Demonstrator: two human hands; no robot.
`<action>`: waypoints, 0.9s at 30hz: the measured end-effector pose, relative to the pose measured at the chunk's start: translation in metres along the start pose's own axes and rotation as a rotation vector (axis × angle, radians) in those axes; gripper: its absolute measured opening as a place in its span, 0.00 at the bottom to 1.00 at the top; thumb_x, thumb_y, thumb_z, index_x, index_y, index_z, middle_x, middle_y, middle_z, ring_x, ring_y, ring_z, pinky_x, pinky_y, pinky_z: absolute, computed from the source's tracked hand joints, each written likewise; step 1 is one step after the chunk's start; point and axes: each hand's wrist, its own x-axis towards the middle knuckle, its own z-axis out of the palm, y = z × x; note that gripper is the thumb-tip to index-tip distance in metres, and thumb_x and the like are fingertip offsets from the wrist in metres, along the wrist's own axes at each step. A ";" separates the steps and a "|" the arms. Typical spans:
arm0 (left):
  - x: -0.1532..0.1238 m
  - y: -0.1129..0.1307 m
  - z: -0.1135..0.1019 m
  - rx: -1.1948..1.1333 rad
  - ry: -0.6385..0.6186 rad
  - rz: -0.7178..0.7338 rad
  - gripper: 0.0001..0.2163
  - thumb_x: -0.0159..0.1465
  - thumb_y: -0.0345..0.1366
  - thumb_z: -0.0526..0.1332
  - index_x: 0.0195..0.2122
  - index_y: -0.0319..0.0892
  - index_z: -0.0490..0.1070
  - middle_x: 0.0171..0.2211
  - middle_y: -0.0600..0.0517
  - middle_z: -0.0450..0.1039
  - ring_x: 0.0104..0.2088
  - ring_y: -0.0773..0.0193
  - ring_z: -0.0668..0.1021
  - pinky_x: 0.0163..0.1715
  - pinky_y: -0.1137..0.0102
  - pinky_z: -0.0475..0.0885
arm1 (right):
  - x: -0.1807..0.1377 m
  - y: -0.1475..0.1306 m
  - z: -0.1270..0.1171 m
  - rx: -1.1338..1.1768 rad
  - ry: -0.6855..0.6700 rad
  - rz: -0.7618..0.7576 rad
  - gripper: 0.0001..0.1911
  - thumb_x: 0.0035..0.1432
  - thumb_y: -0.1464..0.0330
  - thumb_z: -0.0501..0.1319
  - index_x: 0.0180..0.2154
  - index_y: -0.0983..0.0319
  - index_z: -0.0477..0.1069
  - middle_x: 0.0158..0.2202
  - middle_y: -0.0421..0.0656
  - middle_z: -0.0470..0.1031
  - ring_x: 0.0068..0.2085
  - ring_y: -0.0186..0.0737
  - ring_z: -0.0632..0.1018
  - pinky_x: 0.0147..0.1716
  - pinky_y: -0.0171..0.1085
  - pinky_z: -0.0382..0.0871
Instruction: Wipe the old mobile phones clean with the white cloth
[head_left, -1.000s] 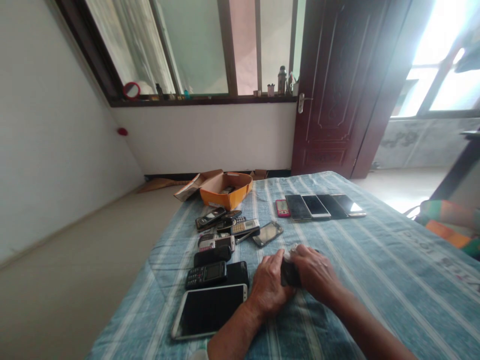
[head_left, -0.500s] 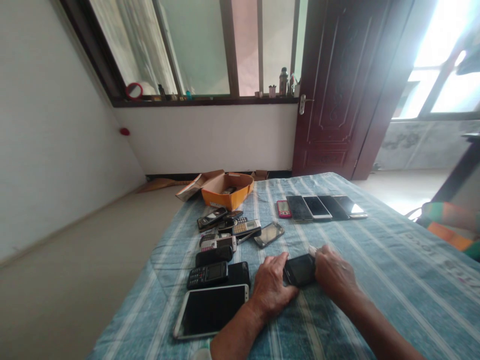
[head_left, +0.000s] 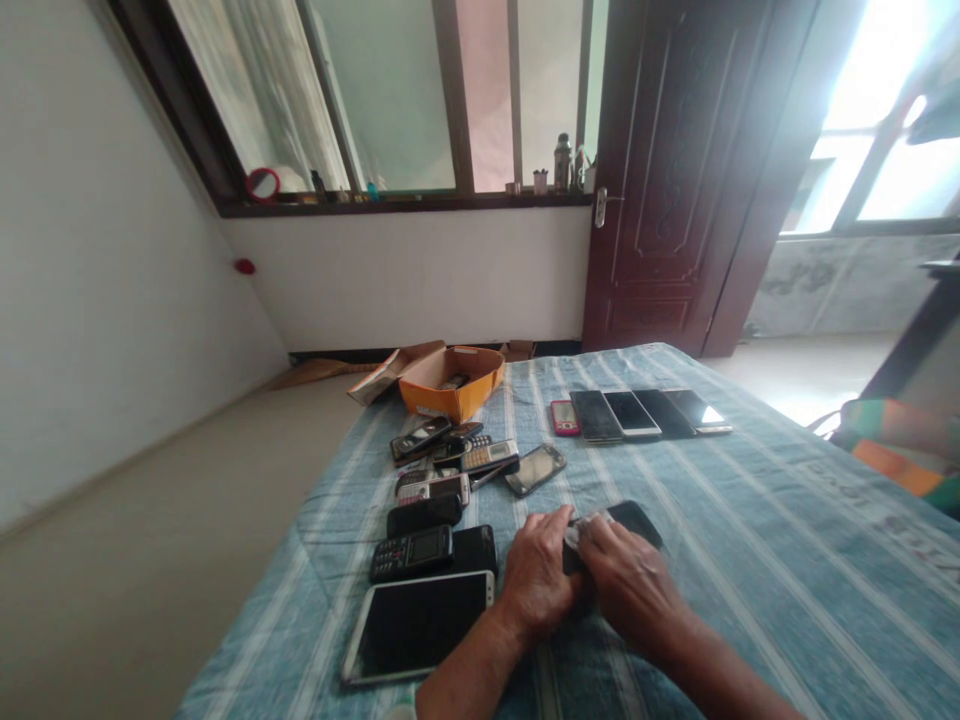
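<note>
A dark phone [head_left: 637, 521] lies on the striped blue cloth in front of me, its right end showing. My left hand [head_left: 537, 572] grips its left end, fingers along the top edge and thumb below. My right hand [head_left: 634, 578] pinches a crumpled white wipe [head_left: 576, 532] and presses it onto the phone's left part, covering much of the screen. Close to my left wrist rests a large white-framed phone [head_left: 420, 625]. A black keypad phone [head_left: 412, 553] sits just beyond that one.
An open orange box [head_left: 457, 400] stands at the table's far left edge, phones inside. Several old phones [head_left: 487, 456] are heaped in front of it. A grey-screened phone [head_left: 537, 470] lies beyond my hands. To the far right, a small red phone [head_left: 565, 418] begins a row including a white phone [head_left: 631, 413].
My right hand has moved left with the wipe, from the phone's right end across its screen toward my left hand. The left hand stays on the phone.
</note>
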 end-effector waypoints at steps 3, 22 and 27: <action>0.000 0.002 -0.001 -0.009 0.005 -0.008 0.33 0.49 0.35 0.62 0.58 0.39 0.62 0.50 0.45 0.71 0.50 0.52 0.70 0.52 0.61 0.66 | 0.003 0.000 0.000 0.045 0.010 -0.056 0.15 0.58 0.78 0.55 0.45 0.61 0.72 0.43 0.45 0.73 0.43 0.43 0.72 0.40 0.36 0.64; -0.001 0.009 -0.006 -0.049 0.024 -0.059 0.33 0.49 0.34 0.61 0.60 0.38 0.61 0.51 0.45 0.71 0.52 0.51 0.71 0.53 0.61 0.67 | 0.015 -0.002 -0.003 0.031 0.039 -0.069 0.12 0.60 0.76 0.57 0.44 0.62 0.74 0.40 0.44 0.74 0.41 0.43 0.74 0.37 0.38 0.64; 0.000 0.010 -0.006 -0.045 0.023 -0.068 0.34 0.50 0.35 0.62 0.60 0.36 0.60 0.50 0.43 0.71 0.50 0.51 0.72 0.52 0.62 0.68 | 0.015 -0.004 -0.001 0.024 0.043 -0.069 0.11 0.61 0.76 0.57 0.44 0.63 0.74 0.40 0.44 0.74 0.40 0.42 0.74 0.37 0.38 0.64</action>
